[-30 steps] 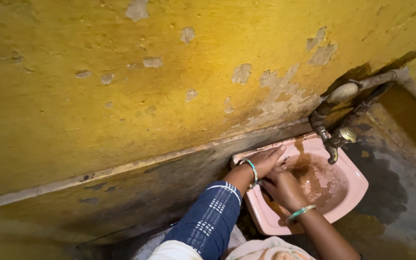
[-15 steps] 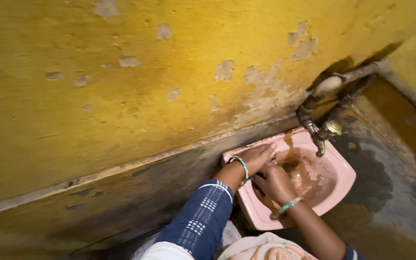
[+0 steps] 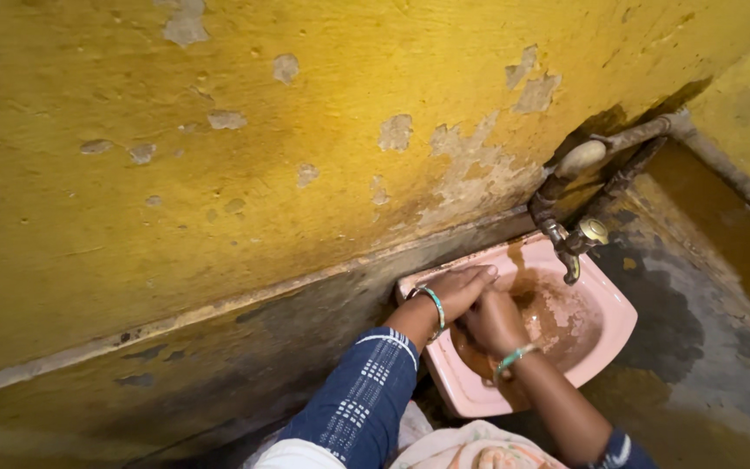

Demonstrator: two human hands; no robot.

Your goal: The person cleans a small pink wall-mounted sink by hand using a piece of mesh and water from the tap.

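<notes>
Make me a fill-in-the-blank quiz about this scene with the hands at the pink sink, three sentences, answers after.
1. Both hands, left hand and right hand, are over a stained ceramic basin coloured ____.
2. The peeling wall behind is painted ____.
3. The brass tap is mounted at the basin's ____ edge.

Missing words: pink; yellow; back

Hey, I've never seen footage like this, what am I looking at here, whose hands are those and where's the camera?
The camera sits on a person's head and looks down, so the arms reaching in from the bottom are their own. The left hand and right hand are pressed together over a stained pink sink fixed to a peeling yellow wall. A metal tap sticks out above the basin; whether water runs is unclear. Each wrist wears a green bangle. No object shows in either hand.
</notes>
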